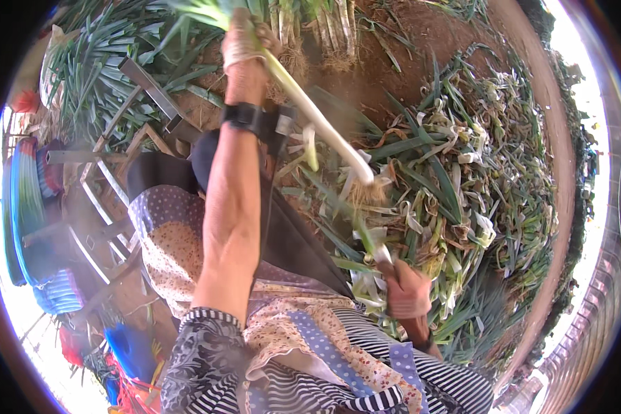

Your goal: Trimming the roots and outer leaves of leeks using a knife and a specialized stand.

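Stretched out to the far side, my left hand [245, 45] is wrapped round a leek [317, 117] near its green leaves. The leek's long white shaft slants down to the right and ends in a tuft of roots. A loose piece of its leaf [311, 146] hangs beside the shaft. Lower on the right, my right hand [408, 291] is closed on a blurred green-and-white strip, which looks like a leek leaf [372, 243]. That strip points up toward the leek's root end. A dark band with a watch [243, 117] sits on my left wrist.
A large heap of stripped leek leaves [462, 165] covers the ground on the right. Several leeks [334, 27] stand at the far side, with more leafy leeks [103, 62] at far left. Metal frames [103, 186] and blue bundles [55, 290] are on the left.
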{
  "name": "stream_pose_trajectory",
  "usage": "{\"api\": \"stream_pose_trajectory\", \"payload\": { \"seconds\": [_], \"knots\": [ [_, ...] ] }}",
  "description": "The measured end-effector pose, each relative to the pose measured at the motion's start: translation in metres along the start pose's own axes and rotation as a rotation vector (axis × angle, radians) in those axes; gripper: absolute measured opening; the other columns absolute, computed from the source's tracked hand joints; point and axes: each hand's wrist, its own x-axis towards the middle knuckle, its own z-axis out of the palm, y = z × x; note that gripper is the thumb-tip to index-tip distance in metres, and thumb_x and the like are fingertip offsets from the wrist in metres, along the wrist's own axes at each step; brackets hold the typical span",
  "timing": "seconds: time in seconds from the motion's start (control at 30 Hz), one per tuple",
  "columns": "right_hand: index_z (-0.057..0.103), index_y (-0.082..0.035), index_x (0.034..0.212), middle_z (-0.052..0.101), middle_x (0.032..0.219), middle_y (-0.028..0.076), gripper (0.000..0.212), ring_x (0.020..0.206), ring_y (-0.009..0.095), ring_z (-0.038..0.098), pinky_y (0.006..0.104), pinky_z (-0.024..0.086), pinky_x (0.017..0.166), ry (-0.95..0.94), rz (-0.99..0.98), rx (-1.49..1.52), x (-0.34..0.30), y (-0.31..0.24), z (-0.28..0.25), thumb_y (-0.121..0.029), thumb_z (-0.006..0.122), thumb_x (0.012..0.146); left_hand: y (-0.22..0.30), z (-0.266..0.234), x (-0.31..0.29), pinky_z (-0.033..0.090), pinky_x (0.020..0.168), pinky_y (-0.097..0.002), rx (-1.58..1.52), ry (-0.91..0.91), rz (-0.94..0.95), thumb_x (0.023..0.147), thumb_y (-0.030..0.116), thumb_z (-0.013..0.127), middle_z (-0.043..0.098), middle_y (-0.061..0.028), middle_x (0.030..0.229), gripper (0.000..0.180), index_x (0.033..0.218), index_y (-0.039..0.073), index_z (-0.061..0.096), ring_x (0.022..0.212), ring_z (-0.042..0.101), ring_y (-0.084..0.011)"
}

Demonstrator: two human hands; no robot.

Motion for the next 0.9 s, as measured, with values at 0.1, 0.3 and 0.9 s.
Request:
{"api": "stream_pose_trajectory", "payload": {
  "seconds": [0.1, 0.3, 0.9],
  "knots": [
    [0.06, -0.013, 0.11, 0.063, 0.08, 0.014, 0.04, 0.073, 0.029, 0.062, 0.04, 0.048, 0.066, -0.251, 0.407, -0.152, -0.029, 0.049, -0.005, -0.038, 0.065, 0.08, 0.0, 0.006, -0.004, 0.031, 0.038, -0.0234, -0.145, -0.142, -0.098, 0.082, 0.046, 0.064, 0.043, 0.0039, 0.053, 0.04, 0.084, 0.007, 0.053, 0.041, 0.039, -0.0079],
    [0.052, -0.005, 0.123, 0.055, 0.116, 0.019, 0.046, 0.097, 0.031, 0.059, 0.0356, 0.047, 0.084, 0.085, 0.218, 0.079, 0.077, 0.093, 0.018, -0.031, 0.059, 0.085, -0.009, 0.005, -0.021, 0.034, 0.039, -0.0252, -0.409, -0.56, -0.1, 0.083, 0.052, 0.059, 0.04, 0.0027, 0.056, 0.049, 0.091, 0.004, 0.054, 0.043, 0.04, -0.0092],
    [0.061, -0.006, 0.079, 0.047, 0.06, -0.006, 0.014, 0.049, 0.003, 0.038, 0.0204, 0.027, 0.043, -0.399, 0.785, 1.274, 0.07, 0.053, 0.052, -0.018, 0.057, 0.084, -0.006, 0.002, -0.013, 0.033, 0.036, -0.0254, -0.403, -0.594, -0.166, 0.08, 0.058, 0.059, 0.041, 0.0021, 0.054, 0.051, 0.086, 0.008, 0.051, 0.041, 0.039, -0.0099]
  ]
}}
